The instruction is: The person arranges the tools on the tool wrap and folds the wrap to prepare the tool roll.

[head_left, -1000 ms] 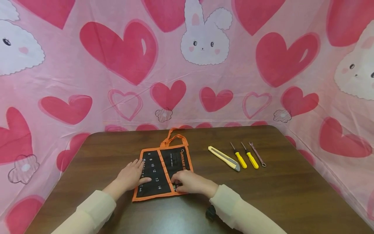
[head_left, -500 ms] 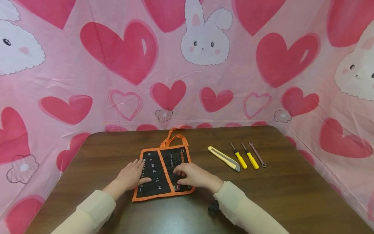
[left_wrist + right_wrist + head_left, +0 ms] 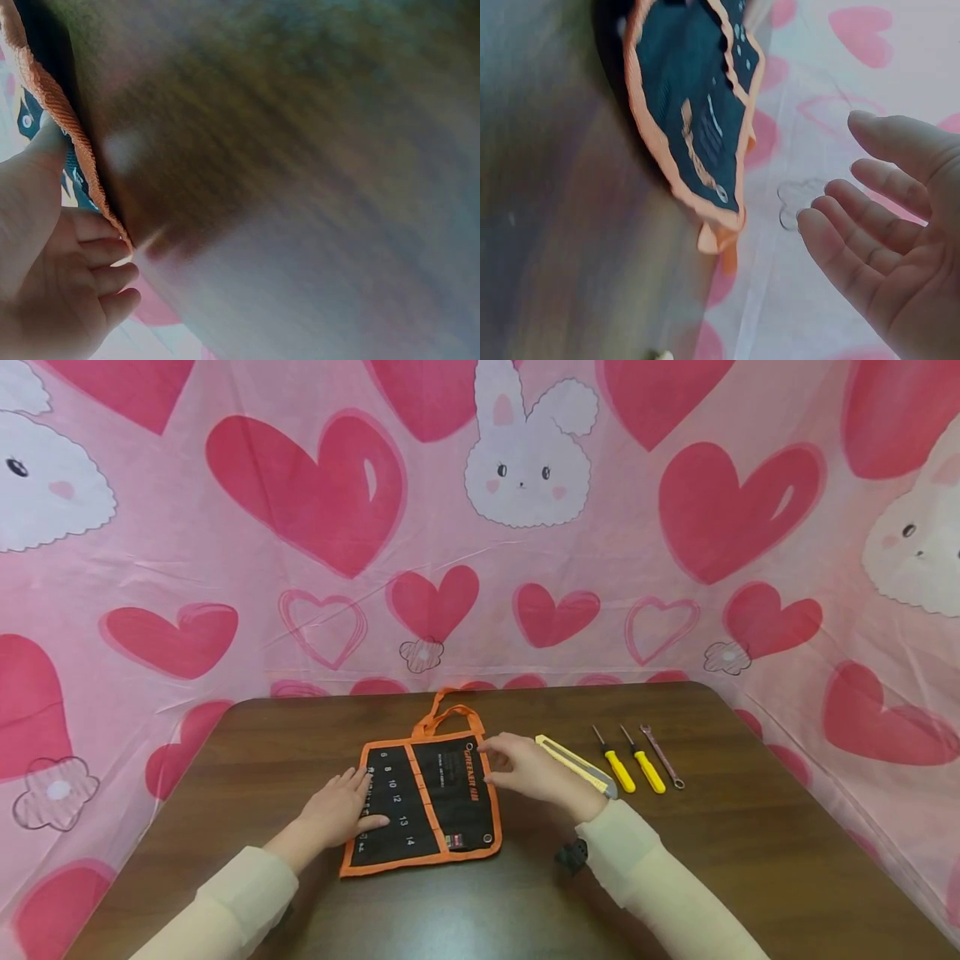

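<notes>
A black tool pouch with orange trim (image 3: 457, 793) lies flat on the table, its orange straps at the far side. White numbers are printed on its left half. My left hand (image 3: 341, 806) rests on the pouch's left edge, fingers extended and thumb spread across the black cloth; the left wrist view shows this hand (image 3: 67, 277) along the orange border. Over the pouch's right edge my right hand (image 3: 532, 768) hovers with loosely bent fingers. Nothing sits between those fingers in the right wrist view, where the hand (image 3: 892, 232) is apart from the pouch (image 3: 682, 112).
Right of the pouch lies a yellow utility knife (image 3: 570, 760), partly behind my right hand. Beyond it are two yellow-handled screwdrivers (image 3: 619, 772) and a combination wrench (image 3: 663, 758). The brown wooden table (image 3: 750, 860) meets a pink heart-patterned cloth (image 3: 442, 535) at the back.
My right hand has lifted off the pouch's lower right part and moved up and right, uncovering the small coloured label. The left hand stays where it was.
</notes>
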The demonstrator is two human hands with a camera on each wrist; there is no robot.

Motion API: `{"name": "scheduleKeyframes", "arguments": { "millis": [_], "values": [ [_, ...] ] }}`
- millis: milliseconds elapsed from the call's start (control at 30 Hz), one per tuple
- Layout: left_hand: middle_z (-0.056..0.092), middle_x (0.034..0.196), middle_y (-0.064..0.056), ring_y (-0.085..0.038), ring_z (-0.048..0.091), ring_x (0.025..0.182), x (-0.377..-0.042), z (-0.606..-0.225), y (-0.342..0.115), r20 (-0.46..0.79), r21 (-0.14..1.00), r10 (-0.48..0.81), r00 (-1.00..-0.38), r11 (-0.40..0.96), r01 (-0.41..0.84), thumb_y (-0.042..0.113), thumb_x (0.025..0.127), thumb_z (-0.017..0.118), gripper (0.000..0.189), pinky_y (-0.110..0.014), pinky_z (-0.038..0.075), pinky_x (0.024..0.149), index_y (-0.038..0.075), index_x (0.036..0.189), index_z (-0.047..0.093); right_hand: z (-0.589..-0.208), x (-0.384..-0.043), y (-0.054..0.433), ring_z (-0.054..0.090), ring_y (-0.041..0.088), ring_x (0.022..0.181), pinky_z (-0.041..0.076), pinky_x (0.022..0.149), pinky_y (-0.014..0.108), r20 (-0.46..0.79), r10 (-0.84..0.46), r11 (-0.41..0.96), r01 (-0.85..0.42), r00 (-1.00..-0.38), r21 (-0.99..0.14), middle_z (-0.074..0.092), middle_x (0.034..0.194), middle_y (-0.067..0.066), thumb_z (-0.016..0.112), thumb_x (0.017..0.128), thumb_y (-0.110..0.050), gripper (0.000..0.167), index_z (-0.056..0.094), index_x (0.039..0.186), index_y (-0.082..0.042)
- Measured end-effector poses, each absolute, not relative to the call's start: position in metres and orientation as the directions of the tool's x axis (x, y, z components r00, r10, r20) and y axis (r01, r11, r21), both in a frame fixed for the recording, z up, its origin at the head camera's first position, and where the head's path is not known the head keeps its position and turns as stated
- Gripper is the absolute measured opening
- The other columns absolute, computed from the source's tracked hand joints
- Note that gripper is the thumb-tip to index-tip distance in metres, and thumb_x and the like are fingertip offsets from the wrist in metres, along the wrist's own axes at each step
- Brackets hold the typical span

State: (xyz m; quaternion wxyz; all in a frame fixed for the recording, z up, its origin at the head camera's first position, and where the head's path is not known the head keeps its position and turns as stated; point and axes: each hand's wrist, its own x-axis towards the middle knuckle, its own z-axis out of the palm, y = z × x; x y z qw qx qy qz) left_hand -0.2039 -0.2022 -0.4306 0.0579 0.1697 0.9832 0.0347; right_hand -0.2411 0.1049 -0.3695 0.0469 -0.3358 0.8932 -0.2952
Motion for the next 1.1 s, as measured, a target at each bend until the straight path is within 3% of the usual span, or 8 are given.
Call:
{"name": "scheduleKeyframes", "arguments": {
  "millis": [367, 767, 1100],
  "values": [
    [0.037, 0.136, -0.029, -0.043, 0.031, 0.127, -0.199, -0.427, -0.201, -0.112, 0.108, 0.327, -0.938, 0.943, 0.316, 0.053, 0.081, 0.060, 0.083, -0.053, 0.025, 0.102, -0.012, 0.129, 0.044, -0.361, -0.253, 0.132, 0.055, 0.020, 0.093, 0.049, 0.080, 0.036, 0.179, -0.537, 0.631, -0.534, -0.824, -0.564, 0.059, 0.106, 0.003, 0.072, 0.081, -0.016, 0.046, 0.055, 0.123, -0.007],
    [0.038, 0.135, -0.029, -0.044, 0.032, 0.126, -0.198, -0.427, -0.200, -0.111, 0.106, 0.326, -0.939, 0.943, 0.315, 0.055, 0.080, 0.060, 0.084, -0.054, 0.027, 0.101, -0.012, 0.128, 0.045, -0.362, -0.265, 0.167, 0.056, 0.030, 0.097, 0.048, 0.082, 0.043, 0.187, -0.459, 0.660, -0.474, -0.868, -0.582, 0.059, 0.108, 0.010, 0.070, 0.083, -0.016, 0.044, 0.054, 0.122, -0.003],
    [0.037, 0.136, -0.029, -0.044, 0.032, 0.126, -0.200, -0.427, -0.200, -0.106, 0.098, 0.326, -0.939, 0.944, 0.316, 0.054, 0.081, 0.060, 0.083, -0.053, 0.026, 0.102, -0.012, 0.128, 0.044, -0.373, -0.273, 0.193, 0.055, 0.030, 0.096, 0.047, 0.078, 0.045, 0.147, -0.353, 0.720, -0.369, -0.924, -0.588, 0.058, 0.111, 0.018, 0.068, 0.084, -0.016, 0.043, 0.054, 0.122, -0.003]
  ]
}}
